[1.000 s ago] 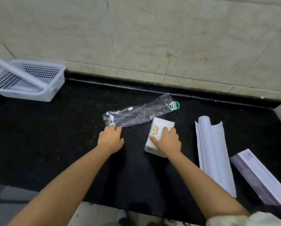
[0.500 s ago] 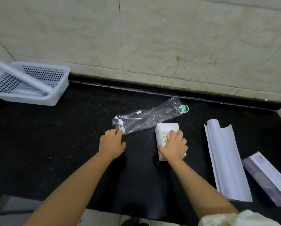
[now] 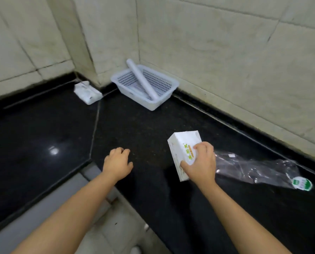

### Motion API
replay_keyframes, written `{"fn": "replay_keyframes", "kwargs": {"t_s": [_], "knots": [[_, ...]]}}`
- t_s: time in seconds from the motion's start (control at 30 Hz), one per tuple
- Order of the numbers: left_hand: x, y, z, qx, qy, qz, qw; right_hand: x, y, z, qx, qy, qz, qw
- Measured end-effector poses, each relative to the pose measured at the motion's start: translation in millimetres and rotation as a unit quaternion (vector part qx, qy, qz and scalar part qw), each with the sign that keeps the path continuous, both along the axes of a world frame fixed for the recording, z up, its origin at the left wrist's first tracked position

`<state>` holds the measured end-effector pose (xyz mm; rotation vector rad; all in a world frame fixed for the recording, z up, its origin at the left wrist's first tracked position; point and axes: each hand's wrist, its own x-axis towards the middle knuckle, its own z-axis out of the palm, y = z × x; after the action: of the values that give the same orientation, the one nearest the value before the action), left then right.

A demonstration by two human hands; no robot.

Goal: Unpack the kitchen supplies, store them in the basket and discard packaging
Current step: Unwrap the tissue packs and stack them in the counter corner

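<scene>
My right hand (image 3: 200,165) grips a small white box (image 3: 183,146) with green and yellow print, held a little above the black counter. Just right of it lies an empty clear plastic wrapper (image 3: 259,168) with a green sticker at its far end. My left hand (image 3: 117,162) hovers over the counter with its fingers loosely curled and nothing in it. A white perforated basket (image 3: 164,99) stands in the wall corner at the back, with a white roll (image 3: 142,79) leaning out of it.
A white soft pack (image 3: 88,92) lies on the counter's left wing by the wall. The black counter (image 3: 43,136) bends around the corner; its front edge runs diagonally below my arms, with the tiled floor beneath.
My view has swung left, so the basket now sits ahead in the corner. My right hand has lifted the box off the counter. My left hand has left the wrapper.
</scene>
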<state>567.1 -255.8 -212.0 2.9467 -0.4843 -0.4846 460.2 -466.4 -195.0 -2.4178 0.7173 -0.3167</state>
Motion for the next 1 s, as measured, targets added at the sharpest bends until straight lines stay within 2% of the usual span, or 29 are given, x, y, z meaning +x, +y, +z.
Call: {"fn": "replay_keyframes", "kwargs": {"t_s": [0.17,0.3,0.6,0.77,1.0], "knots": [[20.7,97.1,18.0,0.028,-0.029,0.104,0.994,74.0,78.5,7.7,-0.019,0.013,0.126,0.992],[51.2,164.0,22.3,0.029,-0.038,0.149,0.988,132.7,139.0,7.6,-0.015,0.014,0.176,0.984],[181.5,271.0,5.4,0.008,-0.037,0.122,0.992,264.6,233.0,-8.4,-0.010,0.025,0.140,0.990],[236.4,269.4,-13.4,-0.017,-0.003,0.079,0.997,303.4,241.6,-20.1,-0.018,0.042,0.092,0.995],[306.1,196.9,-27.8,-0.084,-0.011,0.040,0.996,352.9,205.2,-37.0,-0.048,0.043,0.068,0.996]]}}
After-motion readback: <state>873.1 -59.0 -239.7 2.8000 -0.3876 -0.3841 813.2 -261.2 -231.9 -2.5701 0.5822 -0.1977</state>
